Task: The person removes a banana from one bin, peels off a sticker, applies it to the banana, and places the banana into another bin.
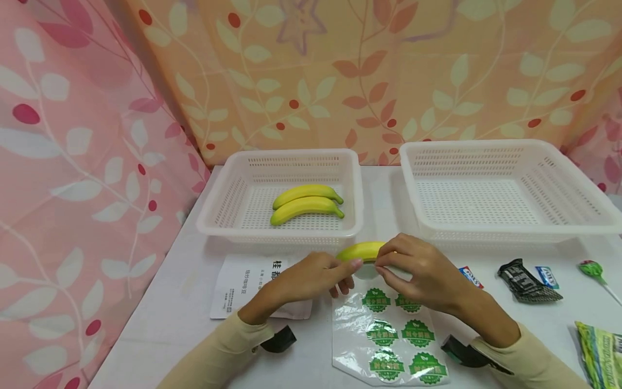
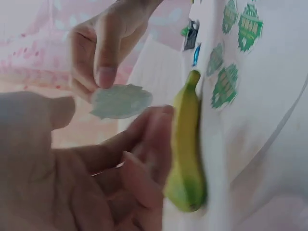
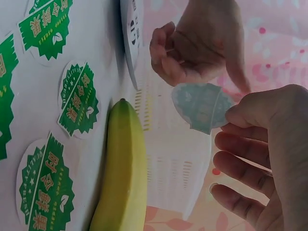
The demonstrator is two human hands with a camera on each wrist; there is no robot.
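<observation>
My right hand (image 1: 423, 270) pinches a peeled sticker (image 3: 199, 106) between thumb and forefinger, its pale back showing in both wrist views. The other right fingers are spread apart in the right wrist view. Across from it, my left hand (image 1: 318, 276) holds nothing, its fingers loosely bent and its fingertips close to the sticker's edge. Behind both hands a yellow banana (image 1: 358, 251) lies on the table, partly hidden by the right hand in the head view. Below the hands lies a sheet of green-and-white round stickers (image 1: 352, 346).
Two bananas (image 1: 307, 208) lie in the left white basket (image 1: 206, 224); the right white basket (image 1: 505, 231) stands beside it. A white printed pouch (image 1: 233, 286) lies left. On the right are a black wrapper (image 1: 525, 281), small packets (image 1: 547, 276), a lollipop (image 1: 592, 268) and a green-yellow bag (image 1: 602, 351).
</observation>
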